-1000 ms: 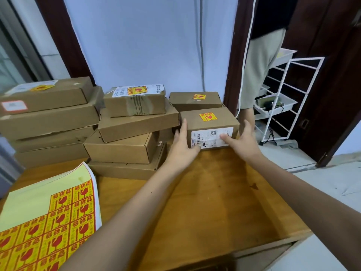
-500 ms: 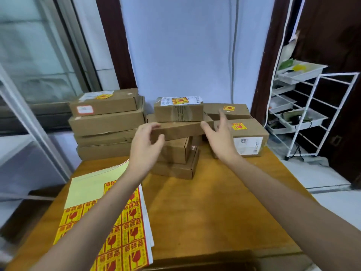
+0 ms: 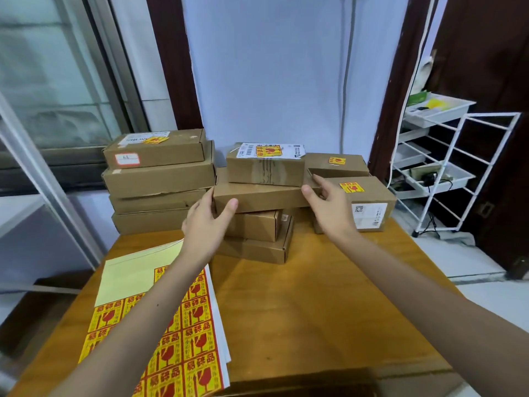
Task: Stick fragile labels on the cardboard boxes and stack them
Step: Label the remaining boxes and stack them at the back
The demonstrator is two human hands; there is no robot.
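At the worktop's (image 3: 300, 305) far edge, the left hand (image 3: 207, 224) and right hand (image 3: 329, 204) grip opposite ends of a flat cardboard box (image 3: 257, 197) in the middle stack, under a labelled box (image 3: 264, 167), while the fragile-label sheet (image 3: 177, 339) lies at the near left corner.

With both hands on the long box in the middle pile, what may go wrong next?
The left hand and right hand grip the long box, which carries a taped box; lifting or tilting it may let that box slide off. The right hand is close to the labelled box and may knock it.
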